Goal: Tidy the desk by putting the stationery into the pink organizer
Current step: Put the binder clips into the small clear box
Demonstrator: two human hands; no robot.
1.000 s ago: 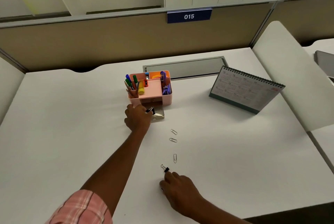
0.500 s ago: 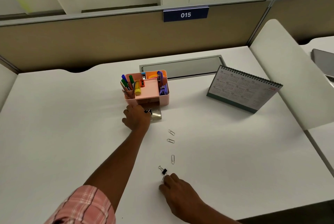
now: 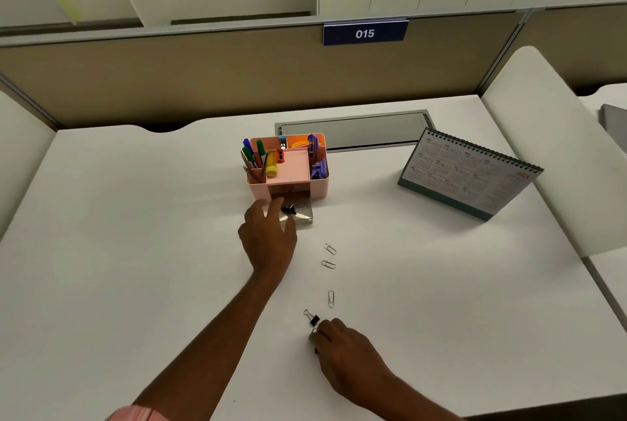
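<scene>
The pink organizer (image 3: 319, 188) stands mid-desk with markers, a yellow highlighter and purple items in its top compartments. Its clear drawer (image 3: 304, 216) is pulled out at the front, and black binder clips (image 3: 290, 209) lie in it. My left hand (image 3: 268, 239) hovers at the drawer's left edge with fingers spread and nothing in them. Three paper clips (image 3: 330, 248) (image 3: 327, 264) (image 3: 331, 298) lie in a line on the desk in front of the drawer. Nearer me lies a black binder clip (image 3: 314, 319). My right hand (image 3: 342, 349) pinches its near wire handle.
A desk calendar (image 3: 468, 173) stands to the right of the organizer. A grey cable hatch (image 3: 353, 128) sits behind the organizer, below the beige partition with plate 015 (image 3: 365, 33). A white side divider (image 3: 556, 149) bounds the desk on the right.
My left hand has let a binder clip drop into the drawer and spread its fingers. My right hand has crept forward and closed its fingertips on the binder clip on the desk.
</scene>
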